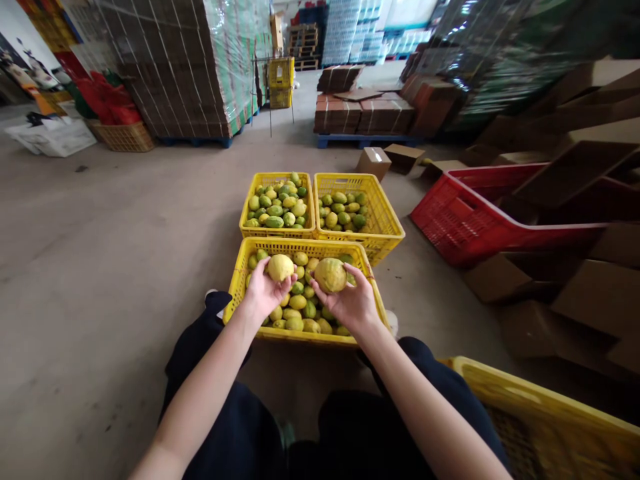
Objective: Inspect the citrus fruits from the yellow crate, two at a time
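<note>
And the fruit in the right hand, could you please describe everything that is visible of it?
The fruit is rounded and slightly longer than wide, yellow with dull greenish patches; its skin looks uneven. It appears whole, with its longer side lying roughly across the view. The right hand cups it above the front yellow crate, hiding part of its lower right side.

We list as ours: forearms (213, 383), two, bare; hands (265, 292), two, bare; trousers (245, 433), dark navy, loose-cut; right shoe (393, 323), pale, mostly hidden.
</note>
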{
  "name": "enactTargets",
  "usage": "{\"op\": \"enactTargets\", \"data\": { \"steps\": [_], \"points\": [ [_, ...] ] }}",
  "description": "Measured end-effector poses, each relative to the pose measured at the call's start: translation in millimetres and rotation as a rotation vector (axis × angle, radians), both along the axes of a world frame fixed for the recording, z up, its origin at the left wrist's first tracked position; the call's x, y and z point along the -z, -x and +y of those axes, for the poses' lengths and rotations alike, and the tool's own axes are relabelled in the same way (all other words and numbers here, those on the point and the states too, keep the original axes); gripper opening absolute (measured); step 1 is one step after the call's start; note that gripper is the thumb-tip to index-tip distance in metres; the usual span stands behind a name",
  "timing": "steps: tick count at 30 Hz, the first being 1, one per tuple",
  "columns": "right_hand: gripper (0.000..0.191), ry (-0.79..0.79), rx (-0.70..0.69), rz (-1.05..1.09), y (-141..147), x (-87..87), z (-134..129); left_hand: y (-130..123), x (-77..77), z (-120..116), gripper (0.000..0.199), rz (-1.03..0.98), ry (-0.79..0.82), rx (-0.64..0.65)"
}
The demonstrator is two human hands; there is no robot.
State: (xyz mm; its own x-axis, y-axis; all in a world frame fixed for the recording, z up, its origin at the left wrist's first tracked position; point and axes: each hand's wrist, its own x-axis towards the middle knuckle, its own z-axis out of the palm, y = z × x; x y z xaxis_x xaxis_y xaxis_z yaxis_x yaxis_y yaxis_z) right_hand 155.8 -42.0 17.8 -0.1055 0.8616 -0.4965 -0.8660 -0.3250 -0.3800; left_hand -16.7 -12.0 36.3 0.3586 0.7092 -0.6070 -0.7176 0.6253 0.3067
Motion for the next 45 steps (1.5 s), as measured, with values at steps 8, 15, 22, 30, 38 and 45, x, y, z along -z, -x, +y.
{"op": "enactTargets", "data": {
  "steps": [8,15,22,30,38,45],
  "points": [
    [0.042,0.124,-0.134,-0.115,1,6.0,4,-5,13.4,3,0.045,0.039,-0.034,-0.031],
    [0.053,0.176,-0.254,-0.184,0,9.3,3,-5,9.1,2,0.045,-0.01,0.019,0.006],
    [0.052,0.159,-0.239,-0.207,-2,6.6,4,-6,3.5,1,0.044,0.008,0.052,0.008],
    [0.05,0.167,-0.24,-0.174,-3,9.7,3,-8,13.8,1,0.045,0.093,-0.033,0.024],
    [0.033,0.126,-0.15,-0.323,4,10.2,2,-10,15.6,-1,0.032,0.153,-0.079,-0.002],
    [0.056,-0.47,0.328,-1.048,10,4.1,-13,-11,8.5,-11,0.043,0.605,-0.624,-0.376]
  ]
}}
